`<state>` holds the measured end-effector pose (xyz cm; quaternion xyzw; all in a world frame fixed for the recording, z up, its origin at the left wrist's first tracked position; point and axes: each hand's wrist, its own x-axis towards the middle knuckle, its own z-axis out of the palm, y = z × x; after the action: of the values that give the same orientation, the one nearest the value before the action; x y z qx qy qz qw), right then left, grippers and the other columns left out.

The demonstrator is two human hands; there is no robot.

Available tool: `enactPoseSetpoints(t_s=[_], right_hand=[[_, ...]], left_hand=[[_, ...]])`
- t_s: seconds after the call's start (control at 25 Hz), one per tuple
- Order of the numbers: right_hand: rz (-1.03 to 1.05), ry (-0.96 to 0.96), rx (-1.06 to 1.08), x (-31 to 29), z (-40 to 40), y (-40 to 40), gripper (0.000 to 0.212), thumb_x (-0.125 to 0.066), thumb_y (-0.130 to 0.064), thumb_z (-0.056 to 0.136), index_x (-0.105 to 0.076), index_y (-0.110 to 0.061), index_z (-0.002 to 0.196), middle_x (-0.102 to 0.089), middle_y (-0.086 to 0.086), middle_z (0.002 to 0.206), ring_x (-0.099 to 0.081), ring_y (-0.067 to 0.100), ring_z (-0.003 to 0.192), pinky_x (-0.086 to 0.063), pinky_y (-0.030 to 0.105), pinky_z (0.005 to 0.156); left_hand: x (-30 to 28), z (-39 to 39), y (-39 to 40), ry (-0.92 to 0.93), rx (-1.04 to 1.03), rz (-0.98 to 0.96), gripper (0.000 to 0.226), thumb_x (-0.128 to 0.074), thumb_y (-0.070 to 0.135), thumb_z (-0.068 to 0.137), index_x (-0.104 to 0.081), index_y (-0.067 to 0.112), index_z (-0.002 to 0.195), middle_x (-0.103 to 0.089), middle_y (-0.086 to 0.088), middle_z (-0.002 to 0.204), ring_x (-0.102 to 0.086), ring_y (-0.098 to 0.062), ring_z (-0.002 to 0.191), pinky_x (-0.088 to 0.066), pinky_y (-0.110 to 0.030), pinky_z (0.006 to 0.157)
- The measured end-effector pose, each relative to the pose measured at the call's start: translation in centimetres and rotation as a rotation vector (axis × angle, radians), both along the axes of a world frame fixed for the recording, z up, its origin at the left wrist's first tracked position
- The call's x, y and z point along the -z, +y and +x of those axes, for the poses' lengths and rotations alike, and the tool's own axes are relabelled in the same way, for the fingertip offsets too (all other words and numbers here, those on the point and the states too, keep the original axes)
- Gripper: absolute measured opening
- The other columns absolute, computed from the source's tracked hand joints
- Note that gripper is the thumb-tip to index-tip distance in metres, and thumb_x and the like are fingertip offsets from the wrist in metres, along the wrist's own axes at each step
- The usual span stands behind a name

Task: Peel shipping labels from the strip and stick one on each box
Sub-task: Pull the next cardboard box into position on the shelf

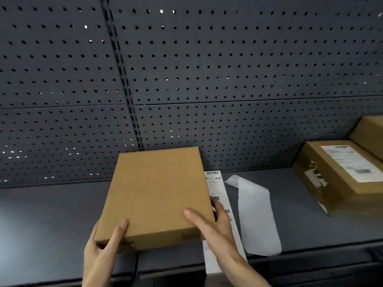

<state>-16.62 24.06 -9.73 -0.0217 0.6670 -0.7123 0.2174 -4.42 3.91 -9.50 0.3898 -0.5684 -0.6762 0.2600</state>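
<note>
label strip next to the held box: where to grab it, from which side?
Probably the label strip at its far end, coming from above and the right. That end lies flat and uncovered on the shelf, beside the box. The near stretch runs under the right hand, and the left hand also holds the box. Pinch the strip's right long edge, clear of the blank backing paper.

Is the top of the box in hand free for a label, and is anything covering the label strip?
The top of the plain box is bare; only the thumbs of the left hand and right hand sit at its near corners. The box and right hand overlap the label strip, covering its left edge.
</note>
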Motion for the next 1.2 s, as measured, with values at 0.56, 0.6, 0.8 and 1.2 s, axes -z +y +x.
enactPoseSetpoints(t_s=[0.56, 0.6, 0.8, 1.2], right_hand=[[0.033, -0.050, 0.154, -0.8, -5.1, 11.5, 0.095, -0.096, -0.049, 0.047, -0.060, -0.026, 0.132, -0.076, -0.006, 0.114, -0.073, 0.014, 0.101, -0.057, 0.031, 0.084], [0.046, -0.048, 0.175, -1.1, -5.6, 12.7, 0.098, -0.094, -0.051, 0.044, -0.060, -0.025, 0.132, -0.075, -0.005, 0.115, -0.071, 0.016, 0.103, -0.056, 0.032, 0.085], [0.050, 0.003, 0.204, -2.0, -8.3, 18.7, 0.105, -0.088, -0.046, 0.045, -0.048, -0.023, 0.139, -0.064, -0.007, 0.113, -0.061, 0.012, 0.102, -0.046, 0.026, 0.078], [0.042, -0.094, 0.238, -0.3, -11.9, 26.4, 0.123, -0.093, -0.066, 0.007, -0.057, -0.025, 0.117, -0.067, -0.004, 0.111, -0.063, 0.016, 0.105, -0.045, 0.036, 0.100]], left_hand=[[0.4, -5.5, 11.1, 0.090, 0.127, 0.029, 0.083, -0.084, 0.041, 0.062, -0.052, 0.026, 0.137, -0.066, 0.002, 0.125, -0.062, -0.014, 0.111, -0.046, -0.029, 0.095], [0.2, -6.1, 12.2, 0.106, 0.152, 0.038, 0.080, -0.080, 0.038, 0.063, -0.052, 0.026, 0.137, -0.066, 0.003, 0.123, -0.063, -0.009, 0.107, -0.047, -0.023, 0.088], [0.7, -9.2, 17.6, 0.127, 0.252, 0.047, 0.070, -0.081, 0.029, 0.070, -0.050, 0.033, 0.133, -0.067, 0.010, 0.121, -0.069, -0.002, 0.097, -0.055, -0.012, 0.068], [2.9, -13.3, 25.6, 0.124, 0.267, 0.006, 0.072, -0.086, 0.027, 0.058, -0.056, 0.031, 0.124, -0.073, 0.022, 0.108, -0.069, 0.001, 0.100, -0.055, -0.013, 0.082]])
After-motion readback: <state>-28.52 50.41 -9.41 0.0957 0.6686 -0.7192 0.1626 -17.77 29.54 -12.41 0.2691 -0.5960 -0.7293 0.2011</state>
